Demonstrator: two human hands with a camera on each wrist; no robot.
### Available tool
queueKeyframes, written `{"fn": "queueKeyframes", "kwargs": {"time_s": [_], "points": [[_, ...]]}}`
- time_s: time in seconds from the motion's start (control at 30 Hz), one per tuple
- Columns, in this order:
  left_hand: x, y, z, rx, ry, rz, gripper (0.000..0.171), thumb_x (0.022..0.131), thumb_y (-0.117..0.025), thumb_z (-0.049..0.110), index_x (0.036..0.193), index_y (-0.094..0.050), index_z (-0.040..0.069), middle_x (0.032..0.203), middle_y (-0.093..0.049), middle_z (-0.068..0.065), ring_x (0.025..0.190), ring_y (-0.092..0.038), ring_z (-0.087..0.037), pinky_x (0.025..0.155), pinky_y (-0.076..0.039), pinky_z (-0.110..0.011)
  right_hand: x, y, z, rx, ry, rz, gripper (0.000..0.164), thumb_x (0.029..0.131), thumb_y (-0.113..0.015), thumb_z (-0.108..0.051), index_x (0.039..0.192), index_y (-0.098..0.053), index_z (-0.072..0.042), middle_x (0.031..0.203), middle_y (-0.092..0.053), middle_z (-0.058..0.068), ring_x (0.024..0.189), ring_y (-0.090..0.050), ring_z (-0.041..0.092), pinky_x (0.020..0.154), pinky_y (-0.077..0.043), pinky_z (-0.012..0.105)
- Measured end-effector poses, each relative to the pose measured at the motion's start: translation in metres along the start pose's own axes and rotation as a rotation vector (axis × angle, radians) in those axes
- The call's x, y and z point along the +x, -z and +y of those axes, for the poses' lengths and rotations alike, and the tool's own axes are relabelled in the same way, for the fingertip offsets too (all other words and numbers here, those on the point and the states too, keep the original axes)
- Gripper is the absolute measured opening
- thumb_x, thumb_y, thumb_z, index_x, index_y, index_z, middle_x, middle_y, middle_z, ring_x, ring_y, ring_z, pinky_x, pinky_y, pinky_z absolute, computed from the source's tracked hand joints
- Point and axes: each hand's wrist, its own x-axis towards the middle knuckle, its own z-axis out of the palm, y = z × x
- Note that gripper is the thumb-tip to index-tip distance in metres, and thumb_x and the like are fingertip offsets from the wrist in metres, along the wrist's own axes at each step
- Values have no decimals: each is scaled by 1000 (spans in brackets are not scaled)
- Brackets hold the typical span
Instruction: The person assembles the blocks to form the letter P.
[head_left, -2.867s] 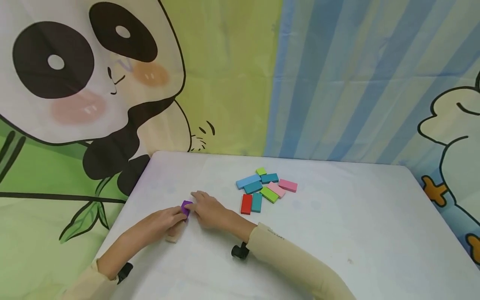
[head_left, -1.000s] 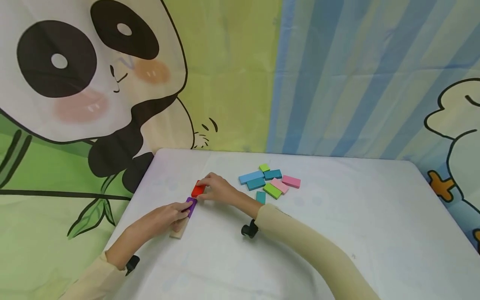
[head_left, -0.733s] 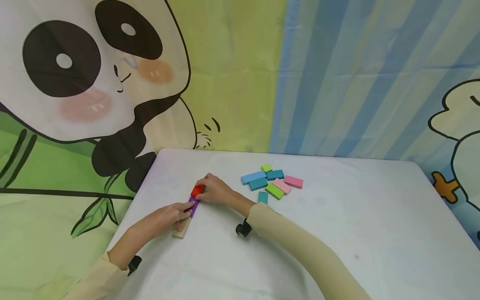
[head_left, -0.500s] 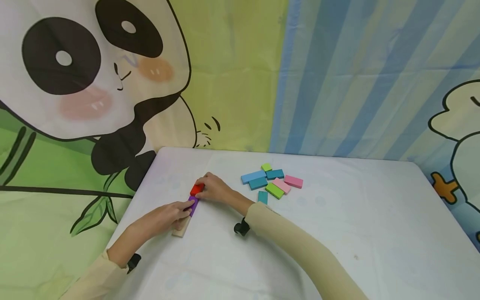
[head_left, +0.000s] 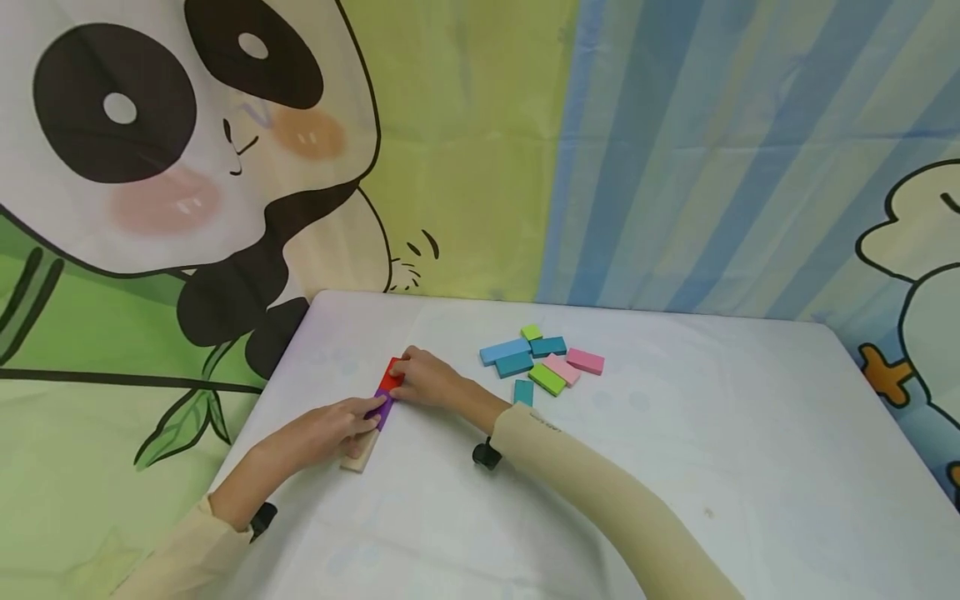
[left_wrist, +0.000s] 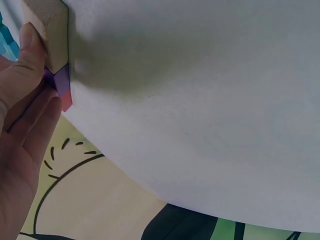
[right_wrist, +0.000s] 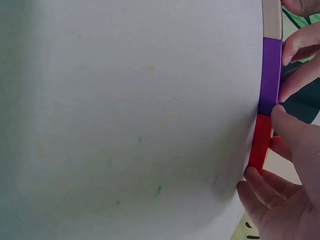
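A natural wood block (head_left: 358,454), a purple block (right_wrist: 270,75) and a red block (head_left: 389,375) lie end to end in a slanting line on the left of the table. My left hand (head_left: 318,435) lies along the line from its left, its fairly straight fingers touching the purple block and its thumb beside the wooden one. At the far end my right hand (head_left: 429,379) pinches the red block lengthwise, thumb near the joint with the purple block and fingertips at the outer end. In the left wrist view, only a corner of the red block shows beyond the purple.
Right of my right hand lies a loose group of blocks: light blue (head_left: 504,351), several teal ones (head_left: 522,392), pink (head_left: 585,361) and green (head_left: 547,379). The white table (head_left: 675,433) ends at a printed curtain (head_left: 465,150) behind.
The red block has come from the loose group to the far end of the purple one, and the slight gap and tilt between them have closed. My left hand stays by the purple block.
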Motion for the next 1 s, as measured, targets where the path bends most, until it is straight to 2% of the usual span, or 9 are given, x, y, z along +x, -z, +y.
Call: {"fn": "queueKeyframes", "kwargs": {"time_s": [0.13,0.23,0.33,0.53,0.63,0.73,0.83,0.9,1.0], "points": [[2,1,-1,-33,8,10,36,79,-76,3,115,-70,0,141,-52,-22,118,-62,-31,83,-58,-31,-1,1,1,26,-13,-11,41,93,-64,-32,130,-63,-14,133,-56,11,116,-57,20,97,-51,26],[3,4,-1,-80,37,2,34,77,-78,3,109,-67,-2,146,-45,-26,119,-60,-32,81,-58,-29,-3,3,4,107,-34,-8,37,96,-61,-22,132,-62,-16,133,-56,10,118,-57,21,100,-49,27],[5,7,-3,-125,53,-30,34,76,-79,5,103,-58,4,146,-44,-28,112,-61,-27,75,-55,-23,-3,3,7,202,-55,7,34,97,-57,-12,130,-63,-15,130,-57,10,120,-57,22,103,-48,28],[12,11,-5,-220,107,-129,39,79,-78,11,105,-49,10,134,-52,-16,87,-48,-11,63,-39,-16,-4,0,11,242,-63,28,35,97,-52,-5,129,-64,-15,129,-57,10,122,-56,22,106,-46,29],[14,12,-5,-232,150,-159,44,78,-79,13,109,-48,8,114,-57,-12,81,-47,-11,60,-38,-19,-6,-1,10,241,-58,31,37,97,-50,-3,130,-63,-14,132,-56,10,125,-55,23,108,-44,30],[14,13,-2,-210,172,-185,60,79,-78,16,127,-47,-2,121,-59,-15,98,-61,-21,78,-54,-27,-8,-2,9,230,-48,29,38,98,-49,-3,132,-61,-14,134,-55,10,127,-54,23,110,-43,31],[13,14,0,-159,172,-204,79,80,-77,19,144,-37,-5,144,-47,-21,127,-53,-34,99,-50,-43,-9,-2,8,206,-48,26,38,98,-48,-3,133,-60,-13,135,-55,10,127,-54,22,111,-42,30],[14,15,1,-102,153,-206,82,80,-77,21,146,-35,-4,152,-37,-23,135,-46,-38,102,-48,-45,-10,-1,8,189,-60,21,39,99,-46,-4,136,-57,-13,136,-55,10,128,-53,21,111,-42,30],[19,15,0,-18,144,-213,85,78,-80,23,145,-37,-4,149,-38,-22,134,-46,-36,99,-50,-44,-12,1,8,164,-69,22,42,100,-44,-6,141,-50,-11,141,-54,8,134,-50,20,114,-39,30]]}}
